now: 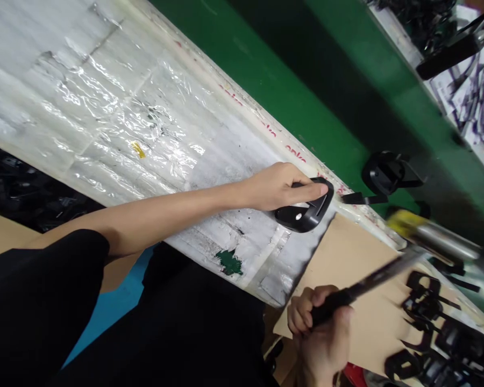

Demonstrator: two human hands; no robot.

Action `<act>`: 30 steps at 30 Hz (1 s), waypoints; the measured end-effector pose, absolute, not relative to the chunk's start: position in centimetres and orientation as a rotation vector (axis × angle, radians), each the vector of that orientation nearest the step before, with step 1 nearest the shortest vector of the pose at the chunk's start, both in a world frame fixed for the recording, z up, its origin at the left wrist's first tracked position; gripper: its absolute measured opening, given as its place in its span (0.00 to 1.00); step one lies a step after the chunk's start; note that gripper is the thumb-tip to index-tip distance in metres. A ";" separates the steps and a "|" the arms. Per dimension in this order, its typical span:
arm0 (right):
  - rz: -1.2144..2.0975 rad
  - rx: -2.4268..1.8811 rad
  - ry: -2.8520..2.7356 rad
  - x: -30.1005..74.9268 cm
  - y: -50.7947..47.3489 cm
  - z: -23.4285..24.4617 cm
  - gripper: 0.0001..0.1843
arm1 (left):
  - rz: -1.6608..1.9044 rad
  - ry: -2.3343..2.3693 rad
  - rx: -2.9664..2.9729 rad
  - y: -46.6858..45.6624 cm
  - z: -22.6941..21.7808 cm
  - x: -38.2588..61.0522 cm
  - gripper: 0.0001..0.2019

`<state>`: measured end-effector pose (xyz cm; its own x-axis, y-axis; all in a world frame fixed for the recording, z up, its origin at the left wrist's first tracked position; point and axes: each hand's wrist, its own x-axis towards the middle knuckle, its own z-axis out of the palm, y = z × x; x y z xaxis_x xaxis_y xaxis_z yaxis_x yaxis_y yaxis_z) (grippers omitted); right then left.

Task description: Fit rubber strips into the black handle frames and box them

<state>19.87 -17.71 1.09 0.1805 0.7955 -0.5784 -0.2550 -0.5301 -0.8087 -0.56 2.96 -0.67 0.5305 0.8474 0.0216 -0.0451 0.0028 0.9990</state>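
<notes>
hands (pixel 276 188) (pixel 320 328) grip a black part (pixel 302 217) on plastic-sheeted bench (pixel 105 107), a hammer (pixel 367 282) over cardboard (pixel 371 322), green panel (pixel 290 107) beyond

Workbench covered in creased clear plastic (pixel 116 107), green-painted panel (pixel 306 91) along its edge, blue surface (pixel 113 312) below

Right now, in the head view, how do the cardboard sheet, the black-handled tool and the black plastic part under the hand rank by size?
1. Cardboard sheet, largest.
2. Black-handled tool, though blurred and nearer the camera, so unsure.
3. Black plastic part, smallest.
</notes>
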 end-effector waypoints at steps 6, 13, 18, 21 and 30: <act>1.860 -1.820 -0.453 19.1 -17.4 0.0 0.29 | 0.829 0.762 1.388 2.9 -0.7 -0.6 0.27; 1.551 -1.379 -0.418 19.1 -17.7 1.5 0.26 | 0.827 0.752 1.423 2.9 -0.8 -0.5 0.26; 1.997 -1.446 -0.219 17.8 -18.1 -0.1 0.25 | 0.825 0.748 1.419 2.9 -0.9 -0.5 0.25; 1.927 -1.386 -0.201 18.3 -18.4 0.1 0.24 | 0.826 0.733 1.428 3.0 -0.9 -0.6 0.25; 1.995 -1.569 -0.244 17.7 -17.8 -0.2 0.28 | 0.845 0.689 1.425 3.0 -1.2 -0.6 0.26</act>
<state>17.75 -17.79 -0.22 -0.1370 0.5441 -0.8278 -0.3283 -0.8134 -0.4802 -0.64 3.00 -1.23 0.5486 0.8320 0.0822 -0.0866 -0.0413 0.9954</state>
